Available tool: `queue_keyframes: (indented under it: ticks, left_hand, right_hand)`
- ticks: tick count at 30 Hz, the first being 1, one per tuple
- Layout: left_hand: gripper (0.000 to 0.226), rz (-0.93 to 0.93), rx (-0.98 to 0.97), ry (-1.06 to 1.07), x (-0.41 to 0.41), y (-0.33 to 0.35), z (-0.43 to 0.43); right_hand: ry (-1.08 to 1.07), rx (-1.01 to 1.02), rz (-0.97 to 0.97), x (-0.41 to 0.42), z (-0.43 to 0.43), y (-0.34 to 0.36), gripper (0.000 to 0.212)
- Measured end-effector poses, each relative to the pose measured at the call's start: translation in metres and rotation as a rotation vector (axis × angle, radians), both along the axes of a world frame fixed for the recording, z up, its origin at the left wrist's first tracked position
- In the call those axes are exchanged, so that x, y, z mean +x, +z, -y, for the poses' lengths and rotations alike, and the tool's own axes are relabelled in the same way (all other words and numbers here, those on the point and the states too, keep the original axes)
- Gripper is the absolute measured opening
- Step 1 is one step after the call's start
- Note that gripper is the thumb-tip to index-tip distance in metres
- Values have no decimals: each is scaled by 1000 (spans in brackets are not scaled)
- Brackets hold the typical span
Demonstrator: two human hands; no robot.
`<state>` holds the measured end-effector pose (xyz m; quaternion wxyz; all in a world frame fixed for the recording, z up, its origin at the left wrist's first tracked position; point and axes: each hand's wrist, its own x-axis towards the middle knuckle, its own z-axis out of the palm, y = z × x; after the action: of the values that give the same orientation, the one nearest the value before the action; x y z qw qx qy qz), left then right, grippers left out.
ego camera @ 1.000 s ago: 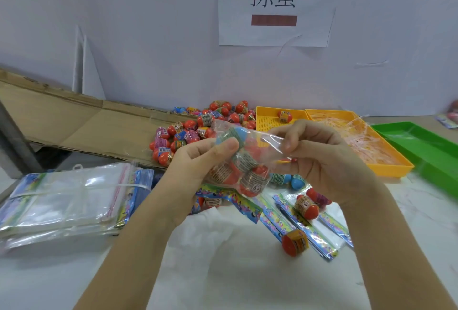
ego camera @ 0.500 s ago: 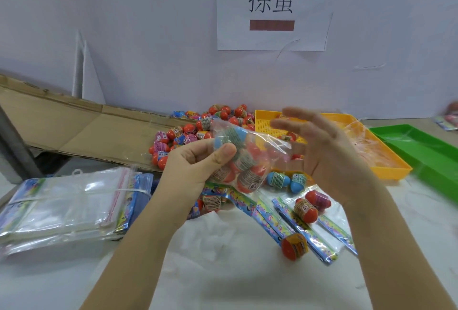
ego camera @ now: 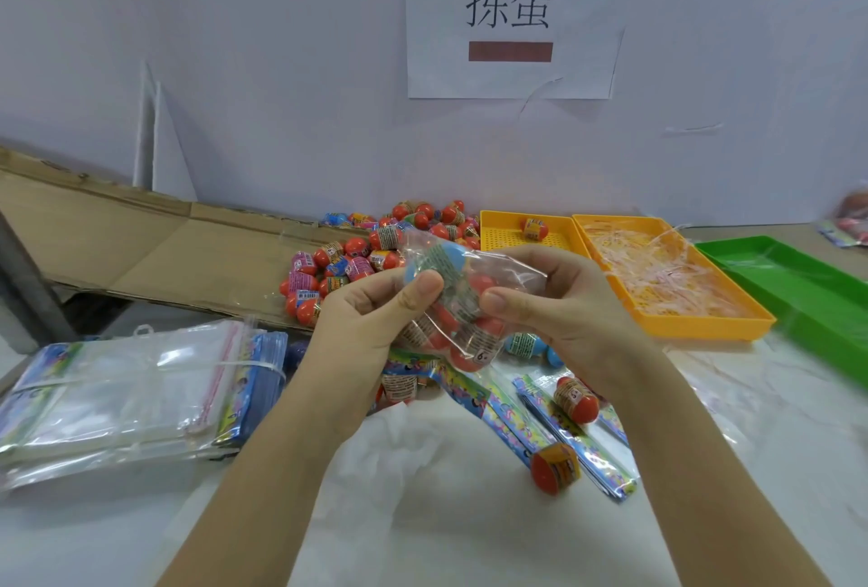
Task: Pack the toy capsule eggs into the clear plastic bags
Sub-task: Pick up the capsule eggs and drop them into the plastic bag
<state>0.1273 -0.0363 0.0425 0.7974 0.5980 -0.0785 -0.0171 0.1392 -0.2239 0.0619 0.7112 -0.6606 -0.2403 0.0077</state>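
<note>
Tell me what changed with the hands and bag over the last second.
The right hand let go of the filled bag, opened beside it, then came back and grips its right side again. The left hand kept its hold throughout; the loose eggs nearby stayed put.

Bright, even, diffuse light, shadows barely visible, white glints on the clear plastic bag (ego camera: 512, 274) at centre and bag stack (ego camera: 117, 394) at 9 o'clock, wide-angle bending at edges, blur at 3 o'clock.
</note>
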Motion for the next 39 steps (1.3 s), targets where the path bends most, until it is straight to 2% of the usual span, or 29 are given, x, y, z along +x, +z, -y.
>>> queue_keyframes:
  ticks: [9, 14, 16, 18, 21, 25, 28, 32, 36, 39]
  left_hand:
    - [44, -76, -46, -26, 2, -2, 0]
    - [57, -125, -55, -18, 4, -2, 1]
    - [52, -134, -54, -13, 5, -2, 1]
    - [45, -130, -66, 22, 8, -3, 0]
    - [59, -52, 3, 77, 11, -3, 0]
    - [42, -57, -112, 158, 14, -5, -3]
    - [34, -37, -88, 181, 15, -8, -4]
    - [35, -7, -54, 209, 14, -8, -7]
    - [18, 162, 92, 407, 13, -8, -8]
    - [23, 236, 89, 562, 14, -4, -14]
  right_hand:
    - [70, 12, 9, -2, 9, 3, 34]
    - [106, -1, -15, -2, 14, 4, 35]
    - [120, 17, -38, -2, 14, 3, 33]
    - [120, 22, -71, -1, 14, 3, 30]
    - [66, -19, -112, 0, 12, 1, 26]
    - [-3, -119, -143, 3, 11, -2, 28]
    - [-34, -153, -130, 3, 9, -2, 26]
    - [-77, -133, -109, 2, 7, 0, 26]
    - [-89, -114, -94, 2, 6, 0, 22]
    - [-108, -65, -94, 4, 8, -1, 27]
